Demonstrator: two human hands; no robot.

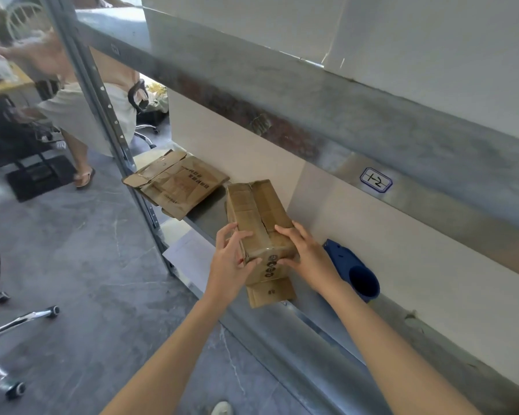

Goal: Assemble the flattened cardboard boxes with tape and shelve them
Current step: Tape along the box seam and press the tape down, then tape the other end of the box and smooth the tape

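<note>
A small brown cardboard box (256, 211), folded into shape with tape over its near end, rests on the metal shelf (210, 214). One flap (270, 292) hangs down over the shelf's front edge. My left hand (231, 262) grips the box's near left corner. My right hand (306, 259) presses on its near right side. A flattened cardboard box (177, 182) lies on the shelf to the left, jutting past the edge. A blue tape dispenser (354, 269) lies on the shelf just right of my right hand.
A grey shelf beam (282, 94) with a label (375, 179) runs overhead. A shelf upright (108, 115) stands at left. A person (81, 109) stands beyond it by a desk. Chair legs on castors (21, 322) sit on the grey floor at lower left.
</note>
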